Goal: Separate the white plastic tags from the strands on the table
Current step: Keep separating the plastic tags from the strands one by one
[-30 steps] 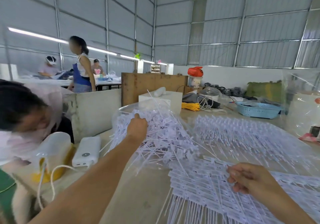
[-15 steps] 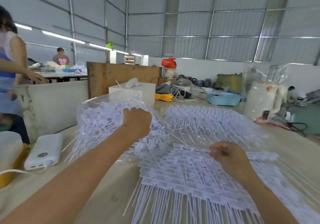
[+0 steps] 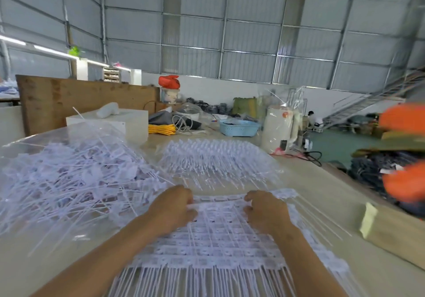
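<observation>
I see both hands on the far row of the stacked tag strips (image 3: pixel 213 234), which lie at the near edge of the table (image 3: pixel 310 181), strands hanging toward me. Left hand (image 3: pixel 172 209) fingers curled, gripping the row's left end. Right hand (image 3: pixel 264 211) curled on the right end, pinching it. Loose tag pile (image 3: pixel 69 177) in clear plastic at the left edge. Another tag bundle (image 3: pixel 216 158) further back, centre. Blue basket (image 3: pixel 239 127) near the far edge.
</observation>
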